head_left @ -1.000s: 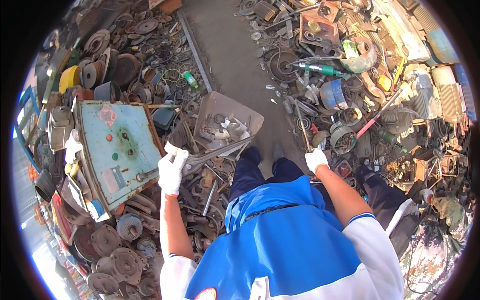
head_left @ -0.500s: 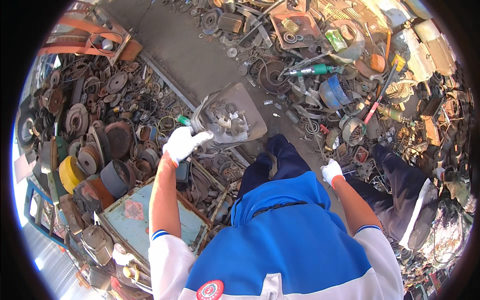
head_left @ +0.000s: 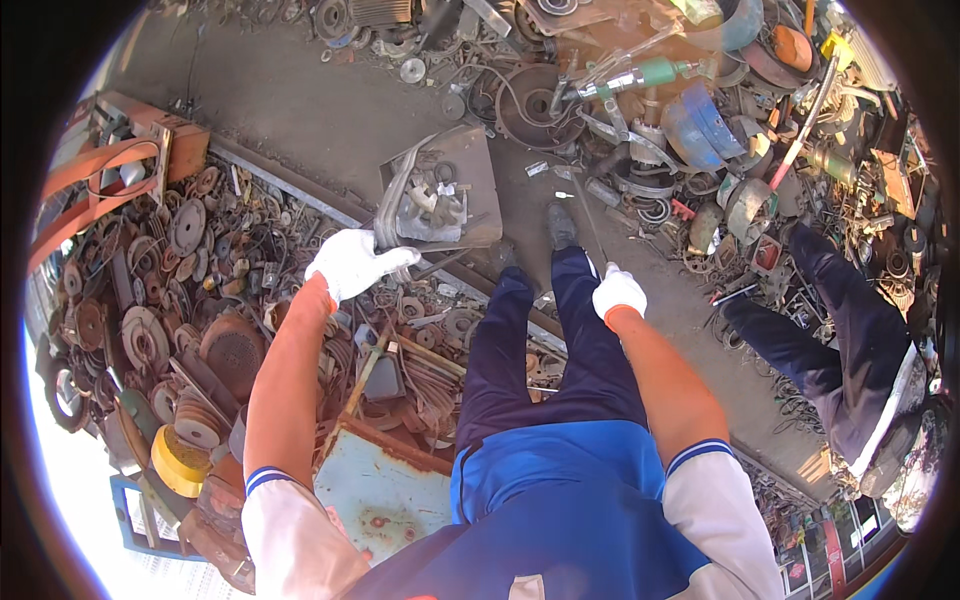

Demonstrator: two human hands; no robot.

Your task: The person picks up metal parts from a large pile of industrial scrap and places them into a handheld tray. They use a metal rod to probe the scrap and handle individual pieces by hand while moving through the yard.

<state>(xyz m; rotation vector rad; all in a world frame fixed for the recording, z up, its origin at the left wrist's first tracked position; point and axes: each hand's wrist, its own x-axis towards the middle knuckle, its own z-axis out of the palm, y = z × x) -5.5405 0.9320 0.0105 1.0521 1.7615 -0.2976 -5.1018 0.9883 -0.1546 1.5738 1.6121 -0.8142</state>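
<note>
My left hand (head_left: 355, 263) wears a white glove and grips the near left side of a dustpan-like metal tray (head_left: 478, 185), thumb stretched out to the right. Small metal scraps (head_left: 437, 205) lie in the tray, and a grey bent strip (head_left: 398, 190) curves along its left edge. The white-gloved right hand (head_left: 619, 291) is closed round a thin rod (head_left: 590, 222), which points forward and slightly left toward the ground. The part of the rod inside the fist is hidden.
Piled scrap discs and wheels (head_left: 185, 230) fill the left, beside a steel rail (head_left: 290, 185). More scrap lies ahead right, with a green tool (head_left: 640, 77) and a blue drum (head_left: 705, 125). Another person's dark-trousered legs (head_left: 850, 290) are at right. A rusty-edged pale-blue panel (head_left: 395, 490) is near my left arm.
My right hand has moved forward and left with the rod. The tray in my left hand has shifted slightly left and looks smaller. The view has moved, and my legs have changed position.
</note>
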